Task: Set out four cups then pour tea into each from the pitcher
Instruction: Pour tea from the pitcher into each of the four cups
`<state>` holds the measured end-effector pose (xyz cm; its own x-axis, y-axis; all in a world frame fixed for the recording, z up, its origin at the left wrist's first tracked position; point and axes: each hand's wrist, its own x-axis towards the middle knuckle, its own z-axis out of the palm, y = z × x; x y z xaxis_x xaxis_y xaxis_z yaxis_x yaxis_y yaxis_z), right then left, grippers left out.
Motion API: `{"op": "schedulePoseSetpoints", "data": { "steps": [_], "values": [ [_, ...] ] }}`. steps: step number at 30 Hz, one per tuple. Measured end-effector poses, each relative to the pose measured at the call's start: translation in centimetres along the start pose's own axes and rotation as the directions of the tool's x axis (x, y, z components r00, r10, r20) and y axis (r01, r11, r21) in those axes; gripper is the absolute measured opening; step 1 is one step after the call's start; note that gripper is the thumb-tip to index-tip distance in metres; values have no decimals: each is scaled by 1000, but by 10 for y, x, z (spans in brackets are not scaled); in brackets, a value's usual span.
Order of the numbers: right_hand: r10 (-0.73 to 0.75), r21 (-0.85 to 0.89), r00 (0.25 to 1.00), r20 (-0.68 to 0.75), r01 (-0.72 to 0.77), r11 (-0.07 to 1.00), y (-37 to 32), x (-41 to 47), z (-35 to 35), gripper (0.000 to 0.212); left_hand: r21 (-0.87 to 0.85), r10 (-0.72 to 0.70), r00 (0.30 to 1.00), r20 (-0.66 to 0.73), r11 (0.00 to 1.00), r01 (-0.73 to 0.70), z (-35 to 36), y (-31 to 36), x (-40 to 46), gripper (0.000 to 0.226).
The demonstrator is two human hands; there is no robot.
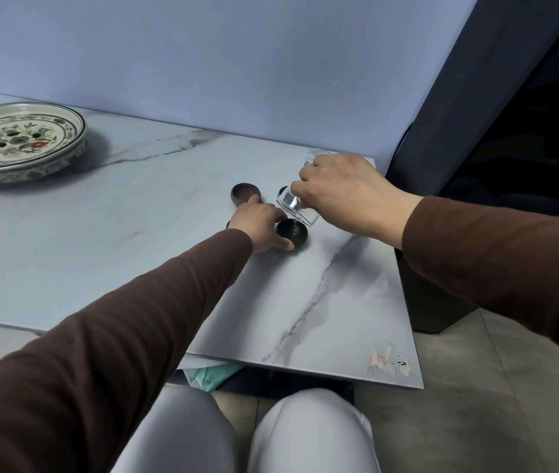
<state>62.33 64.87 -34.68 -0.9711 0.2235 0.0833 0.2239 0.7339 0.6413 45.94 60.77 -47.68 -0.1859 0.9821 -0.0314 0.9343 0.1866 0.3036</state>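
My right hand [343,191] grips a clear glass pitcher [293,208], tilted down to the left with its lip over a dark cup [292,232]. A thin stream runs into that cup. My left hand [260,227] lies flat beside the dark cup, thumb against its near side and forefinger reaching to a brown cup [244,193] further back. A third cup [283,191] peeks out behind the pitcher. A sliver of another cup [228,224] shows at the left edge of my left hand, mostly hidden.
A large flower-painted ceramic tray [22,141] sits at the far left of the marble table [117,233]. The table's right edge is close to the cups, with a dark cabinet beyond. My knees are below the front edge.
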Motion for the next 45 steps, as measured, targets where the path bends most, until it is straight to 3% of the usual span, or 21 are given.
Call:
{"op": "schedulePoseSetpoints", "data": {
  "steps": [8,22,30,38,45],
  "values": [
    [-35,-44,999,-32,34,998,-2,-3,2,11,3,2,1000,1,1000,-2,-1,1,0,54],
    [-68,-182,997,47,76,980,-3,-2,-1,14,17,-2,1000,14,1000,2,-5,5,-4,55],
    [-105,-247,994,-34,94,964,-7,-1,-3,23,3,7,1000,9,1000,-7,-5,7,-5,58],
    [-119,-228,993,-13,113,967,-8,-2,-5,13,-13,-6,1000,4,1000,6,-4,5,-4,57],
    [-31,-133,999,-34,26,991,-9,-4,4,9,1,3,1000,3,1000,-3,-5,5,-4,55]
  ]
}}
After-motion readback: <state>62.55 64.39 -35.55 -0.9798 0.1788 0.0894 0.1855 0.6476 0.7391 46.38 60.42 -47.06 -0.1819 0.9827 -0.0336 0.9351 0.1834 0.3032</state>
